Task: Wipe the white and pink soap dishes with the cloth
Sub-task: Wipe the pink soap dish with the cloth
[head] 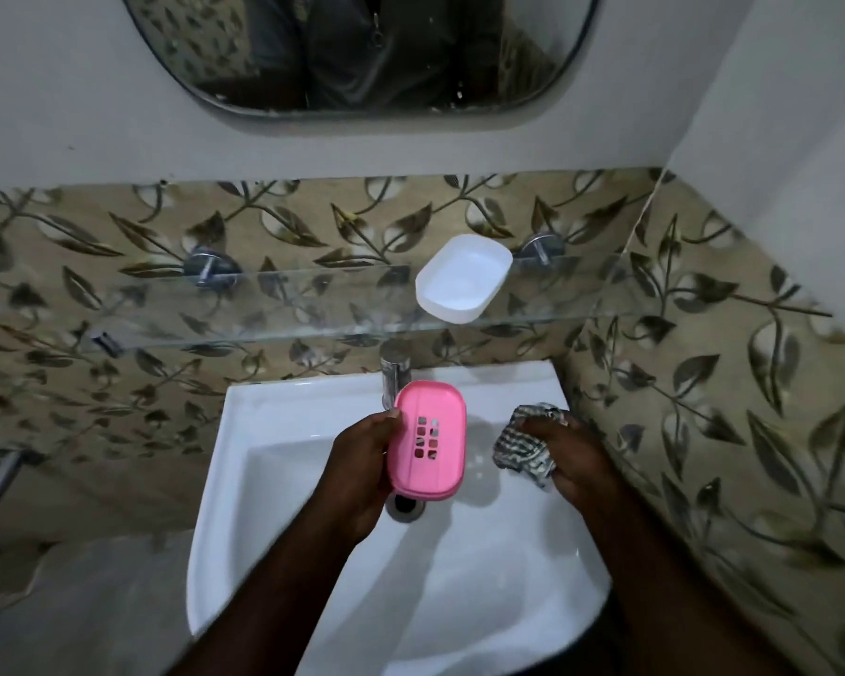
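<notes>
My left hand [362,468] grips the pink soap dish [430,441] by its left side and holds it over the white basin [274,431]; its slotted face is turned toward me. My right hand [574,461] clutches a bunched grey-and-white checked cloth [525,446] a little to the right of the pink dish, not touching it. The white soap dish [462,278] stands on the glass shelf [264,304] above the tap, open side up.
A chrome tap [395,370] rises behind the pink dish, and the drain [406,507] lies just below it. Leaf-patterned tiles cover the wall; the right wall [728,407] runs close beside my right hand. A mirror [362,51] hangs above.
</notes>
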Motion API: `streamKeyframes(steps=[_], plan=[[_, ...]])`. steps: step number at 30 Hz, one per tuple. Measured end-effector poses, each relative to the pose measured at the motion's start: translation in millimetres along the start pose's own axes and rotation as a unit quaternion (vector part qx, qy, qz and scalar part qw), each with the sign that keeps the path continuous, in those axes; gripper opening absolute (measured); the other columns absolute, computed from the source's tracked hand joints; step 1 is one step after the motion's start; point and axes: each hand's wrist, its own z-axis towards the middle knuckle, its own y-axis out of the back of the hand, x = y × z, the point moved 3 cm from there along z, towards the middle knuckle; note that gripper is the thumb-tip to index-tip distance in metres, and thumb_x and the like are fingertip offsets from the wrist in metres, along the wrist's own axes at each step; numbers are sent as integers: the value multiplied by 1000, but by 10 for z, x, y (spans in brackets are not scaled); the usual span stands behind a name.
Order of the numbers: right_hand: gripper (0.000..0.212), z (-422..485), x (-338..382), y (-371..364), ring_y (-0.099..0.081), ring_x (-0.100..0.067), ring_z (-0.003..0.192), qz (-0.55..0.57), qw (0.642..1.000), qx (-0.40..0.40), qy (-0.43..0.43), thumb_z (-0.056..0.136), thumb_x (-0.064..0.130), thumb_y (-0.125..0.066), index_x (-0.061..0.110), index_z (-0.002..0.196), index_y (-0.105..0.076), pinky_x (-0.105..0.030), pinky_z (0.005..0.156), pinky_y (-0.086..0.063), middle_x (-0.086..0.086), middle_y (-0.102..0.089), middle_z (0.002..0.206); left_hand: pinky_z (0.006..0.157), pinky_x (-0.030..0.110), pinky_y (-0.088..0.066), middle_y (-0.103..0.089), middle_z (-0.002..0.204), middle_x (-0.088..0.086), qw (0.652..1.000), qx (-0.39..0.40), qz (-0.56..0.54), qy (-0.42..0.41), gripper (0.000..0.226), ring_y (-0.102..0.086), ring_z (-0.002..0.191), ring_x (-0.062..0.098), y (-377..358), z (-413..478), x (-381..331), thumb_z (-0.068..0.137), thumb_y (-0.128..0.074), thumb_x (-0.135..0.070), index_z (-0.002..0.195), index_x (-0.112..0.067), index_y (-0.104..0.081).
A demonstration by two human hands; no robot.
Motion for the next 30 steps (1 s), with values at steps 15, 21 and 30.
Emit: streamKeyframes(steps=[15, 21, 30], plan=[[30, 574, 523, 157, -56, -23, 85, -251, 911, -321, 62, 83, -1, -70, 3, 111, -60, -26, 66, -46, -13, -59, 104, 69, 38, -60, -72, 109, 23, 1000, -18, -7, -9, 30, -72, 88, 31, -51, 106, -57, 98, -51, -14, 117, 7, -61], [14, 179, 483, -347, -61, -13, 56, -172, 940, -248, 161, 89, 1, -63, 12, 80, -64, -20, 50, -51, -4, -67, 69, 79, 45, -56, -71, 109, 24, 999, -5, -23, -29, 36, -70, 89, 33, -38, 131, -136, 96, -55, -21, 117, 8, -60], [36, -338, 1044, -1387, -59, 0, 85, -523, 696, -158, 465, 75, 34, -75, 22, 107, -64, -12, 75, -48, -1, -56, 111, 83, 46, -52, -68, 111, 25, 996, 13, -81, -26, 39, -66, 91, 33, -50, 149, -281, 98, -52, -22, 124, 7, -57]])
